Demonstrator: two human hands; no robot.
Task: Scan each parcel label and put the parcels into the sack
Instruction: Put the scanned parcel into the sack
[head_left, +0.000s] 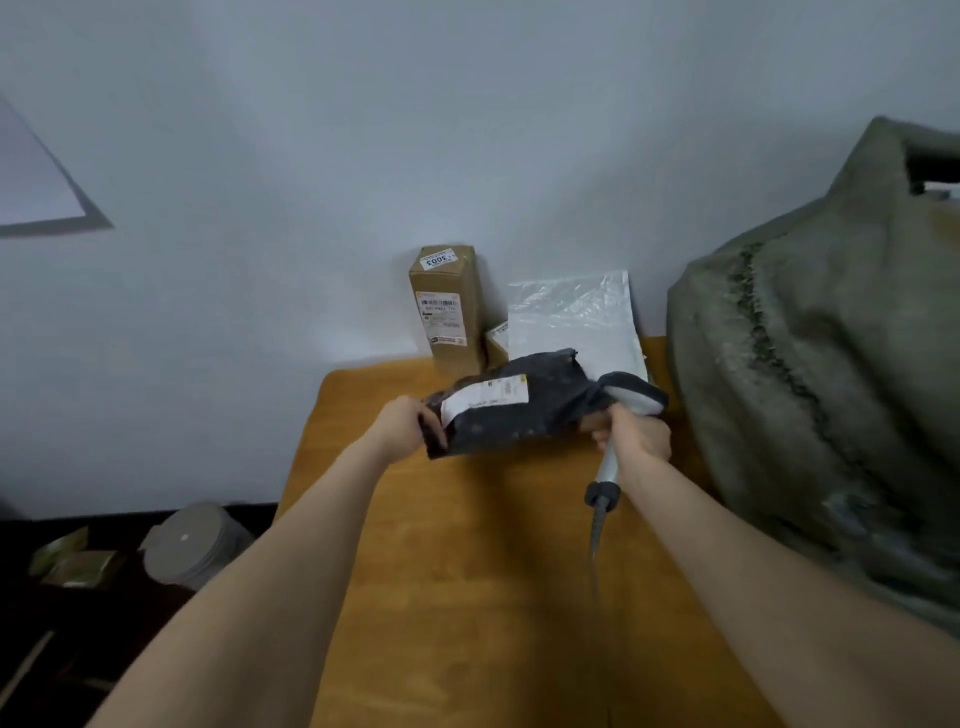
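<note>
My left hand (410, 426) grips the left end of a dark grey plastic parcel (524, 410) held above the wooden table (467, 571). A white label (485, 397) shows on its upper face. My right hand (636, 434) holds the handle of a grey barcode scanner (631, 397), whose head sits at the parcel's right end; its cable hangs down toward the table. A large grey-green sack (821, 364) stands at the right of the table.
At the back of the table a tall cardboard box (449, 312) with labels stands against the wall, next to a white plastic mailer (574, 322) and a small box (497, 340) partly hidden behind it. On the dark floor at the left lie a grey round lid (189, 543) and small packets (72, 564).
</note>
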